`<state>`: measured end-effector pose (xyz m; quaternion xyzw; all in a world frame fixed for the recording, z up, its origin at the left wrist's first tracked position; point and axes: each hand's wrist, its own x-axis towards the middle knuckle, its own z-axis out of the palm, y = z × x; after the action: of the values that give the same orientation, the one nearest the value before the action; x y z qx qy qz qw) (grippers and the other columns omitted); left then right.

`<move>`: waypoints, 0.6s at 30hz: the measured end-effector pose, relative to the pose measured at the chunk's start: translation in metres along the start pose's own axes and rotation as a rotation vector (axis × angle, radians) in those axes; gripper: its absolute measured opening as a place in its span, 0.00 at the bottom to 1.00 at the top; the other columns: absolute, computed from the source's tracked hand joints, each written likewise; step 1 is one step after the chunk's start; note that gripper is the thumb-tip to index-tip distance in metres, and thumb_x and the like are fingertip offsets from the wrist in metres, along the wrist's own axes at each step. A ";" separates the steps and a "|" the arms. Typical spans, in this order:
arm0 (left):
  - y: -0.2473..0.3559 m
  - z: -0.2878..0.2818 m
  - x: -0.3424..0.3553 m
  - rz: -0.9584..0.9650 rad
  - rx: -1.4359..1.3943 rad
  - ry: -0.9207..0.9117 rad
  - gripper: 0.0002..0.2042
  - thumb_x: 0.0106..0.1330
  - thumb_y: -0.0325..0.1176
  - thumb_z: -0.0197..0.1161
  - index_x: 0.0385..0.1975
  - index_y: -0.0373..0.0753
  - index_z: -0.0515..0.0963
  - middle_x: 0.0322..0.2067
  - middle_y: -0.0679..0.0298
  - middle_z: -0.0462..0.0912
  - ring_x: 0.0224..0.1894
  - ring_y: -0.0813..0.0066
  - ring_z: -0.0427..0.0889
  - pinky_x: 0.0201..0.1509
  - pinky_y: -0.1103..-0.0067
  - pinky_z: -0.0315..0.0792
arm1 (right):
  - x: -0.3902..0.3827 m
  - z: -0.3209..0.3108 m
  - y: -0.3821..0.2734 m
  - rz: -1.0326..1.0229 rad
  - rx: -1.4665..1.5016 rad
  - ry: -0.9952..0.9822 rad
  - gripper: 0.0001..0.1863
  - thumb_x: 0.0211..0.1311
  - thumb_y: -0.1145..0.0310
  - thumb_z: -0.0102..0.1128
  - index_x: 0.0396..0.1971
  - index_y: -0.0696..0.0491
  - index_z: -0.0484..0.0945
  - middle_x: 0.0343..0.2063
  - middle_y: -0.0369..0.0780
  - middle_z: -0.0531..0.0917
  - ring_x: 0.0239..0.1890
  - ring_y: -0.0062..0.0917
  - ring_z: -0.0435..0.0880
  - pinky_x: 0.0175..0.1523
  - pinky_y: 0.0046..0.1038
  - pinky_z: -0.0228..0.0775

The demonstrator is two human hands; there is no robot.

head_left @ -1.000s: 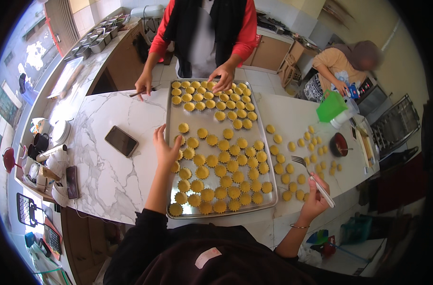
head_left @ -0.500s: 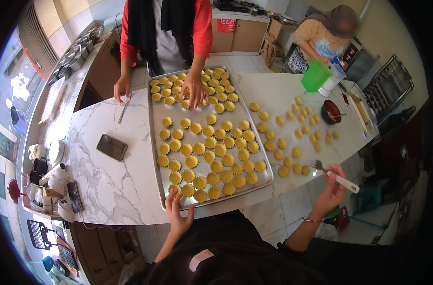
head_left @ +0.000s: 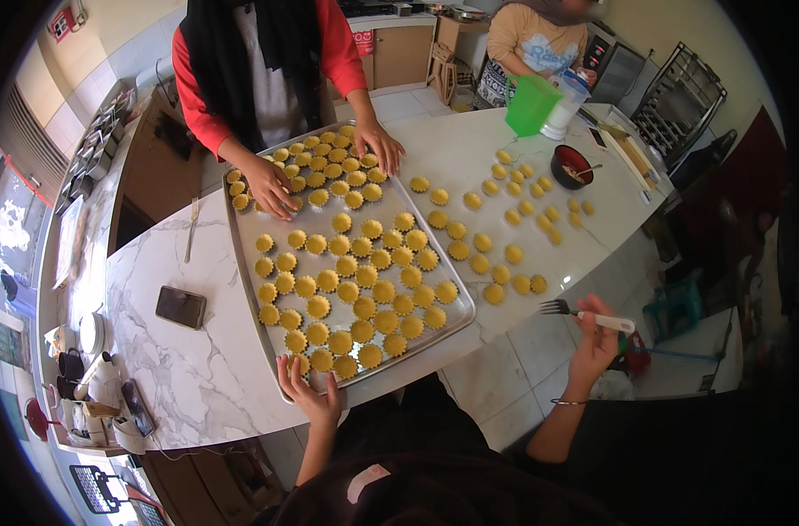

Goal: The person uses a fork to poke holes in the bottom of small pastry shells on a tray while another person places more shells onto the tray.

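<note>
My right hand [head_left: 594,351] holds a fork [head_left: 611,323] with a white handle, tines pointing left, in the air off the counter's near right edge. My left hand [head_left: 312,399] rests at the near edge of a large metal tray [head_left: 316,222], fingers spread apart over the rim. Many small fluted yellow tart shells [head_left: 364,307] stand on the tray in a far group and a near group, with a bare strip between. Across the counter, a person in red sleeves has one hand [head_left: 272,186] and another hand [head_left: 377,147] over the far shells.
Round yellow dough pieces [head_left: 513,254] lie on the marble counter [head_left: 224,377] right of the tray. Beyond are a dark bowl [head_left: 572,167], a green jug [head_left: 531,107] and a second person. A phone [head_left: 181,307] and another fork [head_left: 191,230] lie left of the tray.
The view has shifted, so the scene sits further left. The person opposite has moved a hand from the fork on the counter to the tray; both hands are now at the far shells.
</note>
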<state>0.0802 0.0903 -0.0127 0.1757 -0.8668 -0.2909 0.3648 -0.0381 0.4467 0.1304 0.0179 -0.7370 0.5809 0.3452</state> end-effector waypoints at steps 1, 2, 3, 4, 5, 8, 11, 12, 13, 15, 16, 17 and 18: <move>-0.001 0.001 0.000 0.002 -0.002 -0.007 0.29 0.57 0.33 0.62 0.58 0.34 0.61 0.61 0.44 0.55 0.65 0.44 0.54 0.66 0.57 0.51 | -0.001 -0.002 0.001 0.011 -0.010 -0.003 0.12 0.62 0.75 0.56 0.45 0.61 0.75 0.44 0.42 0.77 0.43 0.24 0.79 0.42 0.21 0.76; -0.001 0.002 0.001 0.011 0.013 0.001 0.29 0.57 0.33 0.62 0.58 0.34 0.61 0.61 0.44 0.55 0.65 0.44 0.55 0.66 0.57 0.51 | -0.002 -0.005 0.004 0.013 -0.012 0.001 0.12 0.62 0.75 0.56 0.45 0.61 0.75 0.44 0.42 0.77 0.43 0.24 0.79 0.42 0.21 0.76; -0.003 0.002 0.002 0.018 0.028 0.010 0.28 0.57 0.33 0.62 0.58 0.34 0.61 0.61 0.44 0.55 0.65 0.45 0.55 0.65 0.57 0.51 | -0.003 -0.009 0.010 0.008 -0.027 0.000 0.12 0.62 0.76 0.56 0.45 0.61 0.76 0.44 0.42 0.77 0.42 0.23 0.78 0.42 0.21 0.76; -0.004 0.002 0.003 0.020 0.028 0.007 0.28 0.57 0.33 0.62 0.58 0.34 0.61 0.61 0.44 0.55 0.65 0.45 0.55 0.65 0.57 0.51 | -0.005 -0.013 0.015 0.003 -0.041 -0.002 0.11 0.62 0.76 0.56 0.44 0.61 0.76 0.43 0.41 0.77 0.42 0.22 0.77 0.41 0.20 0.76; -0.006 0.001 0.005 0.018 0.047 0.016 0.28 0.57 0.31 0.61 0.58 0.34 0.61 0.62 0.44 0.55 0.64 0.45 0.56 0.65 0.58 0.51 | -0.005 -0.015 0.019 0.005 -0.040 -0.001 0.11 0.62 0.76 0.56 0.44 0.61 0.76 0.43 0.41 0.77 0.42 0.22 0.77 0.41 0.20 0.76; -0.012 0.000 0.011 0.016 0.070 0.034 0.27 0.59 0.29 0.59 0.59 0.34 0.60 0.62 0.45 0.55 0.64 0.46 0.57 0.65 0.59 0.51 | -0.005 -0.022 0.029 0.032 -0.109 0.050 0.10 0.62 0.75 0.56 0.43 0.61 0.76 0.42 0.40 0.76 0.40 0.21 0.76 0.40 0.20 0.77; -0.014 -0.002 0.018 0.003 0.081 0.051 0.26 0.60 0.29 0.58 0.58 0.34 0.60 0.62 0.45 0.55 0.64 0.46 0.56 0.65 0.59 0.51 | 0.002 -0.026 0.039 0.113 -0.111 0.098 0.11 0.63 0.73 0.56 0.44 0.61 0.75 0.42 0.38 0.74 0.39 0.20 0.76 0.40 0.21 0.78; -0.015 -0.002 0.018 -0.012 0.084 0.057 0.26 0.60 0.29 0.58 0.58 0.34 0.60 0.62 0.45 0.55 0.64 0.46 0.56 0.65 0.59 0.51 | 0.005 -0.025 0.042 0.196 -0.060 0.169 0.12 0.63 0.72 0.57 0.45 0.61 0.74 0.41 0.38 0.74 0.39 0.20 0.76 0.40 0.21 0.78; -0.014 -0.003 0.019 -0.014 0.090 0.058 0.26 0.60 0.29 0.58 0.58 0.34 0.60 0.62 0.45 0.55 0.64 0.46 0.56 0.65 0.59 0.51 | 0.008 -0.024 0.045 0.280 -0.009 0.240 0.13 0.63 0.71 0.57 0.46 0.60 0.73 0.40 0.37 0.74 0.39 0.19 0.76 0.40 0.22 0.79; -0.010 -0.006 0.020 -0.047 0.098 0.083 0.26 0.59 0.29 0.59 0.58 0.34 0.60 0.62 0.44 0.54 0.64 0.45 0.56 0.65 0.59 0.51 | 0.019 -0.027 0.055 0.323 0.056 0.295 0.15 0.64 0.70 0.57 0.47 0.60 0.71 0.39 0.37 0.74 0.39 0.19 0.76 0.41 0.23 0.79; -0.006 -0.006 0.020 -0.051 0.101 0.092 0.26 0.59 0.29 0.59 0.58 0.34 0.60 0.62 0.44 0.54 0.64 0.45 0.56 0.65 0.59 0.51 | 0.026 -0.029 0.061 0.363 0.119 0.353 0.16 0.64 0.69 0.57 0.49 0.60 0.69 0.39 0.37 0.74 0.39 0.20 0.76 0.41 0.25 0.80; 0.000 -0.006 0.018 -0.053 0.106 0.100 0.26 0.59 0.29 0.58 0.58 0.34 0.60 0.62 0.44 0.54 0.64 0.46 0.55 0.65 0.58 0.51 | 0.034 -0.033 0.069 0.358 0.122 0.342 0.16 0.64 0.69 0.57 0.49 0.60 0.69 0.39 0.37 0.74 0.39 0.20 0.76 0.41 0.25 0.80; 0.005 -0.005 0.016 -0.057 0.115 0.110 0.26 0.59 0.29 0.58 0.58 0.34 0.60 0.62 0.44 0.54 0.64 0.46 0.55 0.65 0.58 0.51 | 0.041 -0.036 0.080 0.403 0.182 0.415 0.16 0.64 0.69 0.57 0.48 0.59 0.68 0.38 0.38 0.75 0.39 0.21 0.77 0.42 0.26 0.80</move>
<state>0.0728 0.0843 0.0014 0.2364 -0.8555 -0.2408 0.3927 -0.0858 0.5195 0.0873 -0.2169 -0.5845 0.6923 0.3634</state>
